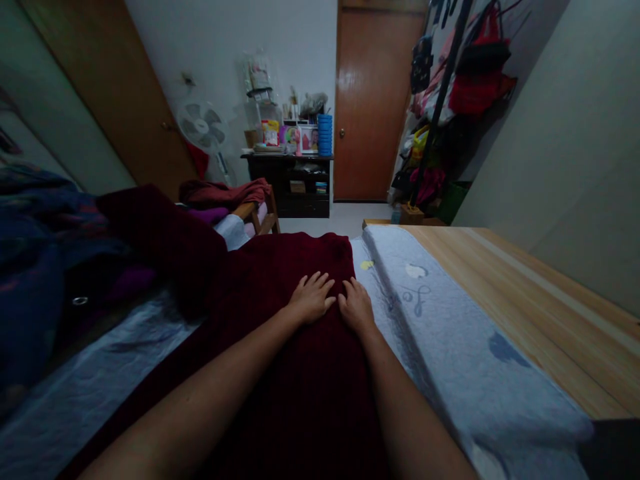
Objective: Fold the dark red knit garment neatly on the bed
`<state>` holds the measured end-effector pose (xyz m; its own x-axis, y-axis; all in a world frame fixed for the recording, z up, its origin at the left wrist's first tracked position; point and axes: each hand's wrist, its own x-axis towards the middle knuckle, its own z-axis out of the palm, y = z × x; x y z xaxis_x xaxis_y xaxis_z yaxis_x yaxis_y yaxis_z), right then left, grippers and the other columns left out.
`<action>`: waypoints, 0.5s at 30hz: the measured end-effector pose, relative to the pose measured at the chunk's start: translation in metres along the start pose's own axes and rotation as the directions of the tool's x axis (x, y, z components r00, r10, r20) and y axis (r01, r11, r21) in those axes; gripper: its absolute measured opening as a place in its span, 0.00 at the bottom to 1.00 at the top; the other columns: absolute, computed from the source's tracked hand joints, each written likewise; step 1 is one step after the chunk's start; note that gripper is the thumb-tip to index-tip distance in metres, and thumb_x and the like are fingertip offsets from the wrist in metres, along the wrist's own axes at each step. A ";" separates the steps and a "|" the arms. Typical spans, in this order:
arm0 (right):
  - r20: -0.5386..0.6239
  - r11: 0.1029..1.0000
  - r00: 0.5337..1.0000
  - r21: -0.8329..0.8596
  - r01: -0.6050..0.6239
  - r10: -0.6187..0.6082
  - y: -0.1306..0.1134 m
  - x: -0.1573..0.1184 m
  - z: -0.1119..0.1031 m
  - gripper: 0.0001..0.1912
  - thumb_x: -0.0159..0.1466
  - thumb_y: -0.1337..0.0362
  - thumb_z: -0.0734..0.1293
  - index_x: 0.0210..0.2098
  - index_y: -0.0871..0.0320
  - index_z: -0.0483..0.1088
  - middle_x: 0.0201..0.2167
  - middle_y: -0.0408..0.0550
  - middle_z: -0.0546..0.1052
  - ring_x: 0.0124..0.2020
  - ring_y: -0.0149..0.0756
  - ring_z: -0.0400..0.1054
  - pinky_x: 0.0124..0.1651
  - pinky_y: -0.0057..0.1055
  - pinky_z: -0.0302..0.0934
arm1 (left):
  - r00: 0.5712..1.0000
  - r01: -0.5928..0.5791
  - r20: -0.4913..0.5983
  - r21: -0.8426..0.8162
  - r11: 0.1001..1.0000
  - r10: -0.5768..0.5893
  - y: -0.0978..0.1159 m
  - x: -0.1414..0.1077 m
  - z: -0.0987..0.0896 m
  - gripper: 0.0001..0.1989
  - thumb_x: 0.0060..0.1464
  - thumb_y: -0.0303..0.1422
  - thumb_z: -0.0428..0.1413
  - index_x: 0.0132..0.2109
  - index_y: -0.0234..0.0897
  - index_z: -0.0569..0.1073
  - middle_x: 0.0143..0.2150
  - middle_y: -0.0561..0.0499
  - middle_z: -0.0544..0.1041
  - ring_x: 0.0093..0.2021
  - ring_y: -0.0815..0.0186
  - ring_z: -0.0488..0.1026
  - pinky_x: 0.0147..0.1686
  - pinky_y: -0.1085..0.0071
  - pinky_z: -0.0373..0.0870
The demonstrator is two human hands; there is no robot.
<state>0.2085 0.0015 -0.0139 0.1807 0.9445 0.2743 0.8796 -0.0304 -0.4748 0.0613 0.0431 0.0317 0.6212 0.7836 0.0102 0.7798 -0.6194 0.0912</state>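
Cloth [310,380] of dark red lies spread directly beneath both hands, its right edge running beside the right hand [357,310]. The left hand [313,300] rests palm down upon it, fingers spread; the right hand's fingers are likewise parted and slightly bent, though whether their tips catch any fabric cannot be told. Just right of the grip lies a pale quilted pad [450,333], thick and partly turned over, bordered farther right by a wooden board [520,287]. Left of the grip, a rumpled dark red heap [170,247] covers part of the bedding, with dark blue patterned fabric [33,280] beyond it. Well ahead of the hands stand a black cabinet [260,183] bearing small articles, a fan [203,127] and a closed door [377,107]. Ahead and to the right, a black pole [443,100] passes before hanging bags [483,90], partly hiding them. Forearms mask some of the cloth, whose near end is cut off; shadow blurs the leftmost folds.
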 end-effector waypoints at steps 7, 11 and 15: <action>0.025 1.000 1.000 0.014 0.000 0.000 0.004 0.002 -0.001 0.25 0.64 0.63 0.58 0.59 0.65 0.62 0.62 0.59 0.61 0.64 0.44 0.51 0.64 0.41 0.45 | 0.996 0.041 0.076 -0.070 0.997 -0.036 0.025 -0.076 -0.009 0.36 0.54 0.57 0.46 0.66 0.47 0.56 0.71 0.44 0.43 0.69 0.42 0.35 0.63 0.47 0.41; 0.032 0.999 0.999 0.030 -0.021 0.020 0.003 0.003 -0.005 0.24 0.64 0.62 0.59 0.58 0.64 0.63 0.62 0.57 0.61 0.63 0.43 0.52 0.64 0.39 0.45 | 0.995 0.039 0.097 -0.107 0.993 -0.028 0.034 -0.104 -0.011 0.40 0.51 0.59 0.47 0.67 0.48 0.53 0.71 0.44 0.41 0.68 0.41 0.34 0.63 0.46 0.41; 0.075 0.999 0.996 0.027 -0.040 0.038 -0.001 0.003 -0.012 0.24 0.64 0.63 0.59 0.58 0.64 0.62 0.62 0.57 0.61 0.64 0.42 0.52 0.64 0.37 0.44 | 0.997 0.055 0.064 -0.123 0.991 -0.048 0.034 -0.118 -0.007 0.41 0.51 0.60 0.46 0.67 0.49 0.51 0.72 0.45 0.40 0.69 0.43 0.34 0.63 0.47 0.41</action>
<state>0.2137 0.0009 -0.0024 0.1802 0.9646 0.1924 0.8593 -0.0592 -0.5080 0.0141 -0.0708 0.0402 0.5870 0.8075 -0.0584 0.7976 -0.5643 0.2133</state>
